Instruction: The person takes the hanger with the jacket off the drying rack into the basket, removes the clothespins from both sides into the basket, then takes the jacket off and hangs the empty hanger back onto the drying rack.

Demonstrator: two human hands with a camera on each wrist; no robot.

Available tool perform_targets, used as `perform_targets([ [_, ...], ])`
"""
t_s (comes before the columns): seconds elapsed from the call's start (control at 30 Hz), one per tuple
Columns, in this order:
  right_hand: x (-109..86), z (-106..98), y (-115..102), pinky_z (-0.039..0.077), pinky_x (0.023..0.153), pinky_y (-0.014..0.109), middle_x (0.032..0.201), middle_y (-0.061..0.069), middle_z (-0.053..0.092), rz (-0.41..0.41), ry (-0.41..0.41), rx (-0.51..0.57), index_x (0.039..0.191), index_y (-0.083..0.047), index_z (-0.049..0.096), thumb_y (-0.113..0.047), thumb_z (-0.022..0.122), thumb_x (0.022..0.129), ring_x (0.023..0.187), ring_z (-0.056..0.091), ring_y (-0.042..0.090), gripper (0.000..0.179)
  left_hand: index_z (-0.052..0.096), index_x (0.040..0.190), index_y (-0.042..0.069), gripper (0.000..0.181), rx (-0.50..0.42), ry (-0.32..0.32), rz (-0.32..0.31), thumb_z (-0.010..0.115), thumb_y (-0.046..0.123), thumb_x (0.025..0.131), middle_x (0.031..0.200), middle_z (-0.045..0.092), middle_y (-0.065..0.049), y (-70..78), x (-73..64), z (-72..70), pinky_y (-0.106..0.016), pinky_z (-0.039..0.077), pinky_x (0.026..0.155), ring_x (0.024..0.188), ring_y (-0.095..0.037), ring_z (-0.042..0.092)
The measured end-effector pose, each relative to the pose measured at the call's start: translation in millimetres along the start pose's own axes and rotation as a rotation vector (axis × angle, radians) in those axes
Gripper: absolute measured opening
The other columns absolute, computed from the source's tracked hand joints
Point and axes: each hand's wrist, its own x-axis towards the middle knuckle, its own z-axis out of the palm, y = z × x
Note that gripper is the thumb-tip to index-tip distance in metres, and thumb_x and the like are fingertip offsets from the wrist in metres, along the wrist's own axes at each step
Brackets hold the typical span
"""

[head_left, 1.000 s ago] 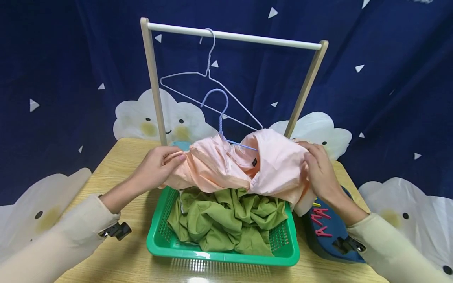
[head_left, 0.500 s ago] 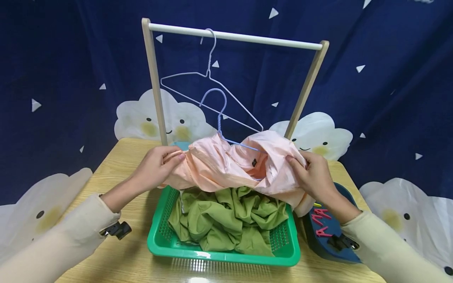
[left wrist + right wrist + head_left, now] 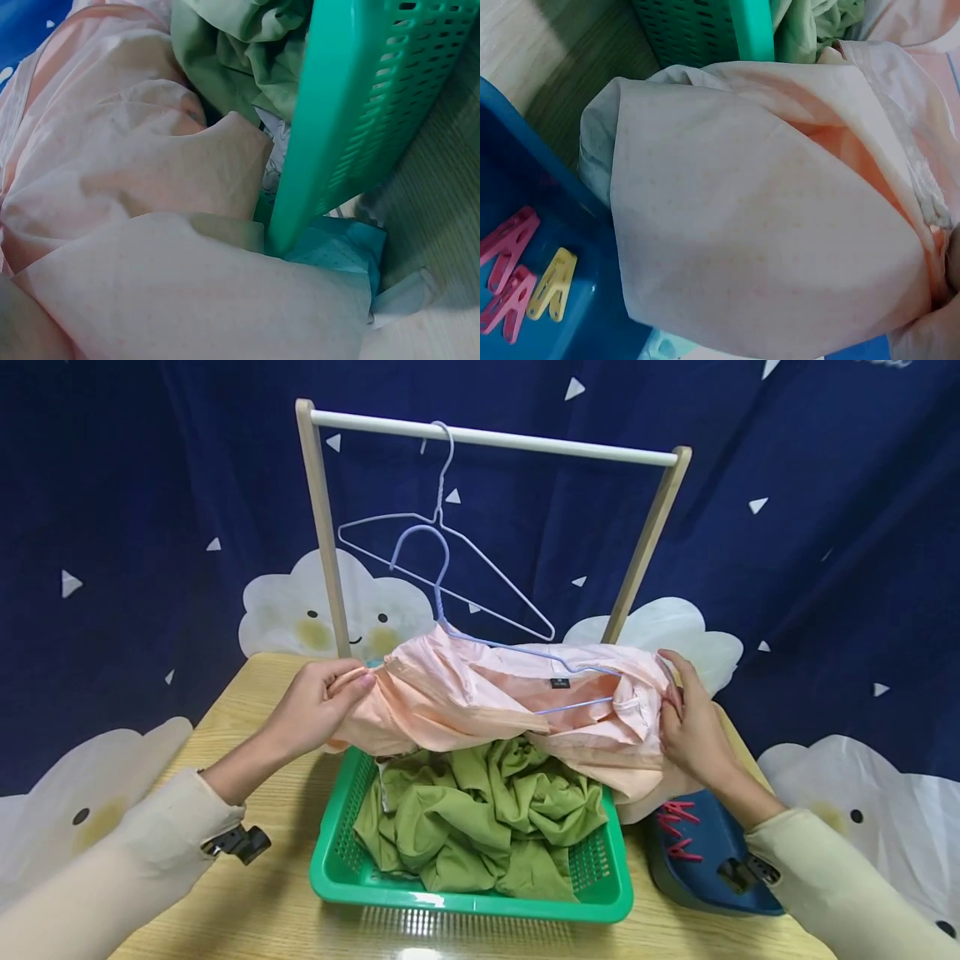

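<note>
A pale pink shirt [image 3: 427,702] is stretched between both hands above the basket, its dark label [image 3: 560,683] showing inside the collar. A lilac hanger [image 3: 439,602] sits partly inside it, hook up out of the neck opening, with one arm reaching toward the right shoulder. My left hand [image 3: 315,702] pinches the shirt's left end between thumb and fingers. At the other end, my right hand [image 3: 693,727] grips the right shoulder cloth. Below, a crumpled green garment [image 3: 480,827] fills the green basket [image 3: 465,903]. Pink cloth [image 3: 135,172] covers much of the left wrist view.
Behind stands a small wooden rack with a white rail [image 3: 540,441], from which a bare pale hanger [image 3: 439,502] hangs. A blue tub [image 3: 720,893] at the right holds red clothespins [image 3: 678,814] and a yellow clothespin [image 3: 553,285]. The wooden table [image 3: 277,860] carries everything.
My right hand has shifted its hold outward, pulling the shirt's right side wider so more of the hanger shows in the collar. The lilac hook has moved left and up; my left hand rose slightly.
</note>
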Motion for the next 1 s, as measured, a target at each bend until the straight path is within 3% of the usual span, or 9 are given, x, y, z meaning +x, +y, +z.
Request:
perform_targets([
  [0.1, 2.8, 3.3, 3.0, 0.043, 0.082, 0.014, 0.122, 0.030, 0.065, 0.021, -0.032, -0.013, 0.142, -0.002, 0.053, 0.012, 0.043, 0.090, 0.102, 0.062, 0.035, 0.055, 0.070, 0.091, 0.003, 0.019, -0.033, 0.011, 0.014, 0.058, 0.013, 0.102, 0.067, 0.048, -0.001, 0.8, -0.5, 0.6, -0.025, 0.038, 0.058, 0.064, -0.010, 0.047],
  [0.2, 4.7, 4.8, 5.0, 0.043, 0.078, 0.016, 0.119, 0.029, 0.069, 0.074, -0.058, -0.008, 0.130, 0.004, 0.064, 0.011, 0.042, 0.091, 0.099, 0.064, 0.027, 0.045, 0.071, 0.090, 0.003, 0.019, -0.055, 0.028, 0.023, 0.058, 0.012, 0.102, 0.069, 0.051, -0.001, 1.5, -1.2, 1.5, -0.024, 0.040, 0.059, 0.065, -0.009, 0.049],
  [0.27, 3.1, 5.0, 3.4, 0.043, 0.067, 0.014, 0.105, 0.025, 0.071, 0.121, -0.103, 0.074, 0.125, 0.008, 0.065, 0.010, 0.041, 0.092, 0.085, 0.064, 0.016, 0.040, 0.071, 0.090, 0.002, 0.019, -0.063, 0.031, 0.025, 0.058, 0.011, 0.102, 0.070, 0.053, -0.002, 1.9, -1.3, 2.2, -0.024, 0.040, 0.059, 0.065, -0.009, 0.050],
  [0.37, -3.2, 6.0, -7.9, 0.046, 0.061, 0.014, 0.095, 0.003, 0.069, 0.182, -0.222, 0.264, 0.127, 0.012, 0.061, 0.007, 0.041, 0.096, 0.076, 0.057, 0.000, 0.038, 0.070, 0.089, 0.003, 0.020, -0.061, 0.020, 0.024, 0.058, 0.012, 0.102, 0.070, 0.054, -0.003, 3.1, 0.3, 3.5, -0.024, 0.041, 0.058, 0.065, -0.010, 0.050],
  [0.5, -16.0, 18.9, -35.7, 0.050, 0.063, 0.020, 0.095, -0.005, 0.067, 0.200, -0.432, 0.421, 0.128, 0.009, 0.062, 0.005, 0.041, 0.097, 0.074, 0.058, 0.000, 0.038, 0.070, 0.091, 0.002, 0.021, -0.056, 0.002, 0.009, 0.058, 0.014, 0.103, 0.072, 0.058, -0.008, 5.3, 3.5, 4.8, -0.023, 0.042, 0.060, 0.066, -0.011, 0.052],
  [0.63, -33.8, 40.2, -61.0, 0.048, 0.067, 0.021, 0.099, 0.010, 0.067, 0.054, -0.643, 0.366, 0.128, 0.005, 0.064, -0.001, 0.047, 0.100, 0.076, 0.056, 0.002, 0.033, 0.072, 0.098, 0.001, 0.021, -0.047, -0.025, -0.015, 0.057, 0.016, 0.103, 0.082, 0.066, -0.012, 7.2, 5.1, 7.8, -0.023, 0.046, 0.065, 0.073, -0.011, 0.056],
  [0.73, -43.5, 51.8, -73.8, 0.045, 0.074, 0.020, 0.102, 0.007, 0.062, -0.058, -0.805, 0.270, 0.134, 0.002, 0.059, -0.019, 0.052, 0.105, 0.085, 0.052, 0.002, 0.036, 0.073, 0.102, 0.001, 0.022, -0.030, -0.043, -0.028, 0.057, 0.017, 0.103, 0.088, 0.070, -0.013, 5.9, 5.5, 10.2, -0.022, 0.048, 0.070, 0.077, -0.012, 0.059],
  [0.87, -46.0, 64.3, -84.1, 0.039, 0.069, 0.020, 0.086, -0.004, 0.053, -0.084, -1.046, 0.165, 0.112, -0.008, 0.060, -0.035, 0.059, 0.103, 0.077, 0.049, 0.004, 0.028, 0.071, 0.094, 0.004, 0.021, -0.013, -0.074, -0.030, 0.058, 0.018, 0.103, 0.079, 0.064, -0.008, 5.1, 5.9, 13.3, -0.023, 0.046, 0.068, 0.074, -0.012, 0.055],
  [1.0, -42.9, 74.4, -91.5, 0.037, 0.064, 0.022, 0.076, -0.006, 0.050, -0.021, -1.208, 0.056, 0.095, -0.018, 0.054, -0.037, 0.064, 0.099, 0.068, 0.049, 0.005, 0.021, 0.061, 0.079, 0.008, 0.028, 0.000, -0.125, -0.031, 0.058, 0.020, 0.103, 0.068, 0.047, -0.001, 6.3, 6.8, 17.7, -0.026, 0.041, 0.062, 0.068, -0.014, 0.048],
])
